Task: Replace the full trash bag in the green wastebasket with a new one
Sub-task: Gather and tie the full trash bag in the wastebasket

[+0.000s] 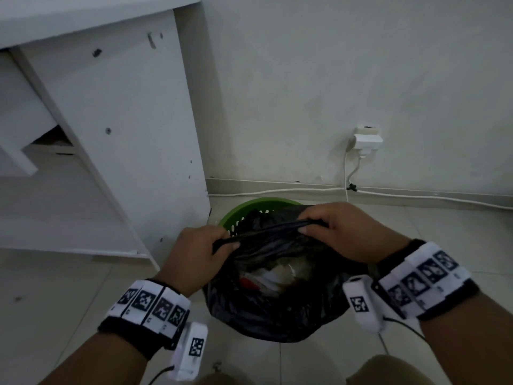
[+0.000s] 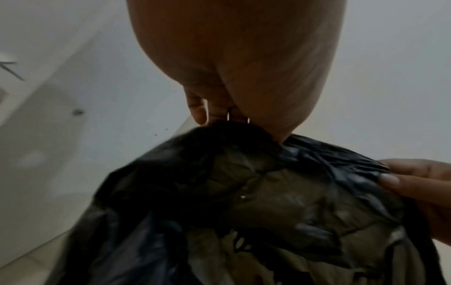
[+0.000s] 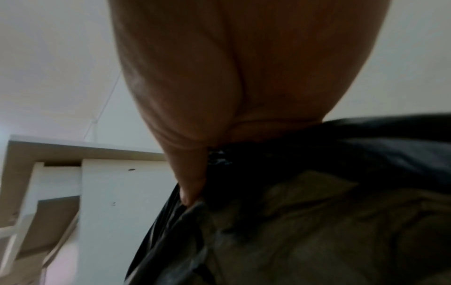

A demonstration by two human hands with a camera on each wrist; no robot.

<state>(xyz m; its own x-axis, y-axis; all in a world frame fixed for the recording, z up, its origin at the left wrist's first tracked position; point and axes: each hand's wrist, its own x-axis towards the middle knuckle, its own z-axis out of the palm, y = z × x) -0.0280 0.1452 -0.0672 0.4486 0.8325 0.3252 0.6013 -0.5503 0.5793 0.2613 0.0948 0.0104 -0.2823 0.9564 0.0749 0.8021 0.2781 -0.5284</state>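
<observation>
Presently listed, lower centre of the head view: one black trash bag [image 1: 277,309], full, its mouth partly open and showing white paper scraps and a red item inside; whether its base rests on the floor or hangs just above it cannot be told. Left hand [image 1: 194,259], fingers curled, pinching the left end of the bag's gathered rim. Right hand [image 1: 347,232], fingers curled, gripping the right end of the same rim, so that the black edge runs taut between the two hands. Green wastebasket [image 1: 244,212], just behind the bag toward the upper centre, its perforated rim partly hidden by the plastic. Both wrists carry white bands [image 1: 155,304] printed with black square markers, each with a small white box attached. White cabinet [image 1: 125,134], upper left of the frame, standing just left of the wastebasket. White wall [image 1: 333,79] across the upper right, bearing a socket with a plug [image 1: 366,140]; a white cable [image 1: 277,191] runs along the base of the wall. Pale tiled floor [image 1: 55,287] at lower left. Left wrist view: thumb and fingers [image 2: 197,110] closed on bunched black plastic, with the other hand's fingertips at the right edge. Right wrist view: blurred, palm close to the lens, thumb pressed into the dark plastic, cabinet at lower left.
</observation>
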